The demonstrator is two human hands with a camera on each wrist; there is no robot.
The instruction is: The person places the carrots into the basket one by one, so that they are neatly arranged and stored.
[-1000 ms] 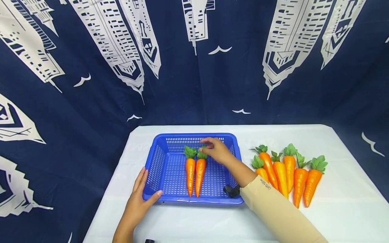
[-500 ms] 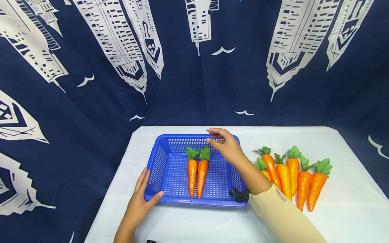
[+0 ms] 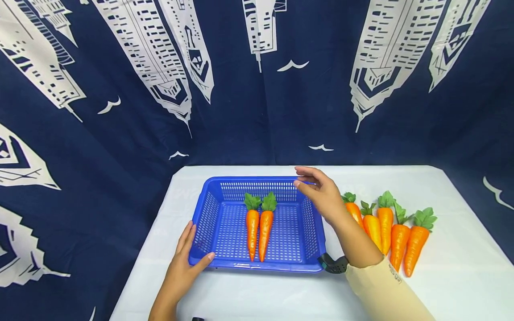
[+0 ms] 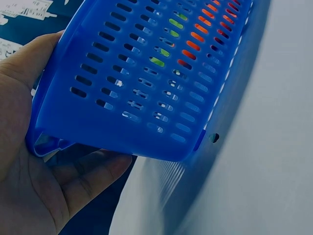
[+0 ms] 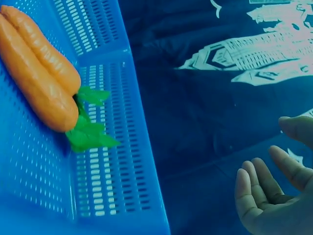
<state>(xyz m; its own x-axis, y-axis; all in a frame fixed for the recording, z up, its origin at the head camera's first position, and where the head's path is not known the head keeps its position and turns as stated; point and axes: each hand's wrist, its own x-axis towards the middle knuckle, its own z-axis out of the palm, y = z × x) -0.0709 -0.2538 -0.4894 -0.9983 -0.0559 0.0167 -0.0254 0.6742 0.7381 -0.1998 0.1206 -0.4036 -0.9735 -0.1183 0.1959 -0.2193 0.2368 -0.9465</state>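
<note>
Grasping the near left corner of the blue basket [image 3: 281,267] between thumb and fingers, the left hand [image 3: 182,266] lay at the basket's side. Inside, near the middle, two carrots [image 3: 252,227] rested side by side, leaves towards the far wall. Near the far right corner, the right hand [image 3: 324,195] was released, its fingers loosely bent. Farther right, a carrot cluster [image 3: 385,227] lay on the white table [image 3: 281,296].
</note>
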